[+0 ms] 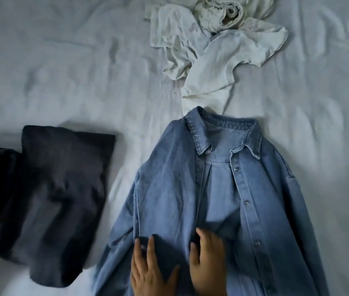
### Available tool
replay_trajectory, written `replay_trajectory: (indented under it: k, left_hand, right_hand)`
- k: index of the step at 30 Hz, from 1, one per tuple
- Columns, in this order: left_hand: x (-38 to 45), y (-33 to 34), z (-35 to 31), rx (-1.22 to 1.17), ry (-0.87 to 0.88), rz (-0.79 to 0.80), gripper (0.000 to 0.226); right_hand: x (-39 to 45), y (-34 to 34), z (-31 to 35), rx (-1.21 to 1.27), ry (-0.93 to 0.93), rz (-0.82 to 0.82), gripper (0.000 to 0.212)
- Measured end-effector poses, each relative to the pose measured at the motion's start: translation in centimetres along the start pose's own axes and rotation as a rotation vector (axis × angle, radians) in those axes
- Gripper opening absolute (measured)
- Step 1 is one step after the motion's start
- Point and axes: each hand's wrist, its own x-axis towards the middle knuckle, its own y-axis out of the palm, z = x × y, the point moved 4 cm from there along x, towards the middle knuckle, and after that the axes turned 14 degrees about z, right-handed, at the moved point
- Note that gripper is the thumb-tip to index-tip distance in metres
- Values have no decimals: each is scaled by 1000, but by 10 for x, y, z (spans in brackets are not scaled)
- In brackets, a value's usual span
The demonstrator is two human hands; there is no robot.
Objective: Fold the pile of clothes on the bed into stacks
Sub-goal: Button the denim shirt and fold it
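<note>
Both hands flat on the denim shirt (222, 189), left hand (150, 272) fingers spread, right hand (209, 263) fingers together; folded dark clothes (56, 201) sit left.

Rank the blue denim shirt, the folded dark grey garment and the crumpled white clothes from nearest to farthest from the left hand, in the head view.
1. Blue denim shirt: the left hand rests flat on it.
2. Folded dark grey garment: to the left.
3. Crumpled white clothes: far beyond the shirt's collar.
</note>
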Motion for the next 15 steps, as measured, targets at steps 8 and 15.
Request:
replay_trajectory:
  k: [8, 15]
  left_hand:
    - [-28, 8, 28, 36, -5, 117, 90]
    - [-70, 54, 54, 99, 213, 266, 38]
  right_hand:
    - [-30, 9, -1, 228, 460, 405, 27]
    - [-94, 64, -25, 451, 455, 615, 55]
